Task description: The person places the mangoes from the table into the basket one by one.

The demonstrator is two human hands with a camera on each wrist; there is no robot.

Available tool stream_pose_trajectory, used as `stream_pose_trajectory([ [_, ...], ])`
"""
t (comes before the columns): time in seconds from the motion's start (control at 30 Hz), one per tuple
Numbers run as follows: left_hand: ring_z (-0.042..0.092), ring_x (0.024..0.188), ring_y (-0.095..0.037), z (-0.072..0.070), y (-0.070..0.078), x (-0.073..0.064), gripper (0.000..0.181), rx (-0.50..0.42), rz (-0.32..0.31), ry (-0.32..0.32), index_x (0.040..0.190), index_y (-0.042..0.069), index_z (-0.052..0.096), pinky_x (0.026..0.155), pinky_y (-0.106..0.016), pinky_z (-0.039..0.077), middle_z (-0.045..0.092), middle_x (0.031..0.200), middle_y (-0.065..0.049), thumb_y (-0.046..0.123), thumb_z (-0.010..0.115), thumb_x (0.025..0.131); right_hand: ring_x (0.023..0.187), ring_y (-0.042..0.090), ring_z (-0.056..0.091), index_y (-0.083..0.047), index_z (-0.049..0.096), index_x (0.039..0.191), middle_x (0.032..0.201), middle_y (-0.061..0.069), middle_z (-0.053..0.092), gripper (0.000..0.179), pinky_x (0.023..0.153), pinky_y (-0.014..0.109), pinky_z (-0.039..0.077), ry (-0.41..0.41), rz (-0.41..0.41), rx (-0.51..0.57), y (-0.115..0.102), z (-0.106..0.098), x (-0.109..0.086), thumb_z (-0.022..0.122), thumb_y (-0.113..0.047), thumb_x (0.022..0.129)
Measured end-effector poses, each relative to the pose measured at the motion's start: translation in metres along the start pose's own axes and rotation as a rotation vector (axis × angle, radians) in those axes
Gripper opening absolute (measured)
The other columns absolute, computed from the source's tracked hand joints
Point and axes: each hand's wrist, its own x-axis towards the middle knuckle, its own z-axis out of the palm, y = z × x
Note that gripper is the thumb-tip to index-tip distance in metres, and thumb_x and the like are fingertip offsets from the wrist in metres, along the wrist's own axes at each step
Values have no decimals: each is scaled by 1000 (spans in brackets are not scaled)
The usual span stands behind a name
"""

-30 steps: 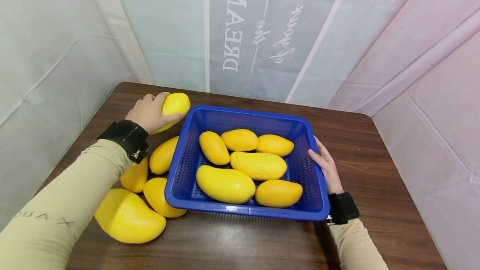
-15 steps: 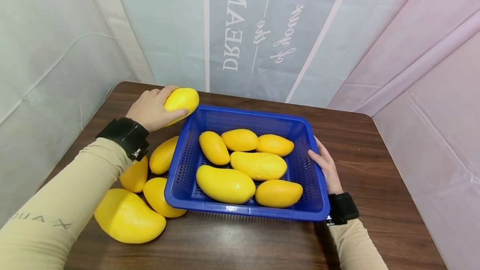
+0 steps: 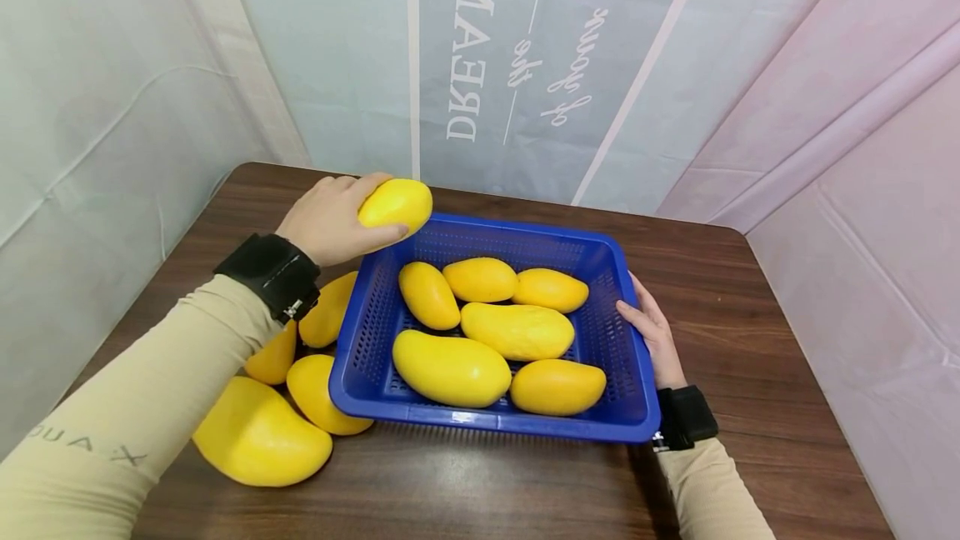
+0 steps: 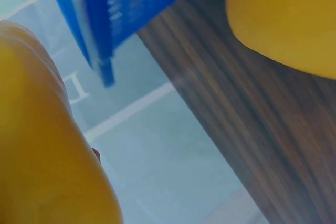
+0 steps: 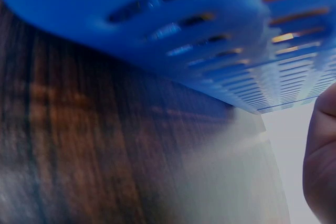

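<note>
My left hand [image 3: 326, 219] grips a yellow mango [image 3: 397, 207] and holds it above the back-left corner of a blue plastic basket [image 3: 495, 418]. In the left wrist view that mango [image 4: 42, 140] fills the left side, and the perforated basket wall [image 4: 142, 9] shows at the top. My right hand [image 3: 654, 336] holds the basket's right side, thumb over the rim and fingers along the outside. Several mangoes [image 3: 517, 332] lie inside the basket. The right wrist view shows the slotted underside and wall [image 5: 68, 3] close up, with part of the hand [image 5: 323, 156] at the right edge.
Several more mangoes [image 3: 262, 436] lie on the brown wooden table [image 3: 465, 490] left of the basket, partly hidden by my left forearm and the basket rim. A printed cloth backdrop [image 3: 510, 65] hangs behind the table, with pale fabric on both sides.
My left hand has lifted the mango slightly and carried it rightward, from beside the basket to over its back-left corner. The right hand and basket have stayed in place.
</note>
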Motion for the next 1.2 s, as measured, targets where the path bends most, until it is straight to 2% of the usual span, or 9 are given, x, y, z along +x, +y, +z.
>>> stream_pose_trajectory([
  [0.23,49,124,-35,2,19,1,81,0,30,-36,152,23,39,98,-54,42,55,138,-15,64,58,84,115,10,62,-17,15,160,150,1,41,58,89,27,56,7,7,-3,0,1,0,37,-15,107],
  [0.47,48,125,-34,6,40,1,79,-3,71,-59,151,28,40,96,-54,44,54,140,-14,64,59,83,114,10,63,-19,16,160,150,2,42,57,88,27,56,4,11,3,0,0,0,37,-16,107],
  [0.77,49,122,-32,12,58,1,80,-14,121,-66,150,29,42,93,-51,46,55,137,-12,65,60,81,115,10,63,-19,16,160,151,3,39,58,89,27,56,13,17,1,1,0,0,37,-16,107],
  [1.07,51,114,-29,30,70,1,78,-12,154,-91,150,32,41,80,-45,50,57,130,-11,64,61,81,114,10,63,-18,16,160,150,2,41,58,88,27,56,21,18,-15,0,0,0,38,-16,106],
  [1.2,51,112,-30,39,72,1,79,-26,172,-92,150,31,41,79,-44,49,58,129,-11,64,61,82,114,10,63,-18,16,160,150,2,41,58,88,27,56,18,15,-13,0,1,0,37,-16,107],
])
